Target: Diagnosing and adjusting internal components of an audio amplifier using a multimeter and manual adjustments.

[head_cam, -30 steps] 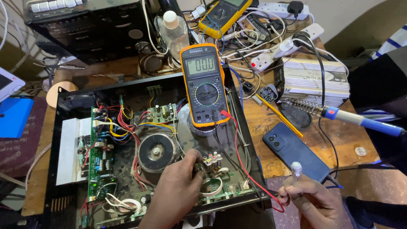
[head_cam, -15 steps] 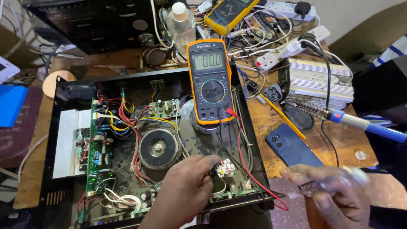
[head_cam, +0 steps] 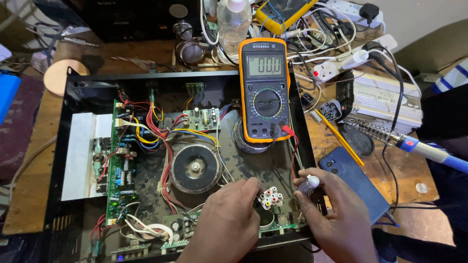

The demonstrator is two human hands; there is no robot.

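We cannot see our wrists: both the left hand (head_cam: 225,225) and the right hand (head_cam: 336,221) run off the bottom edge. Our left hand covers part of the small connector block (head_cam: 271,198) and the board beneath it. The open amplifier chassis (head_cam: 73,83) loses its front corner at the bottom. The second yellow meter (head_cam: 280,12) and clear bottle (head_cam: 233,24) are cut off at the top. The soldering iron (head_cam: 429,152) runs out on the right.
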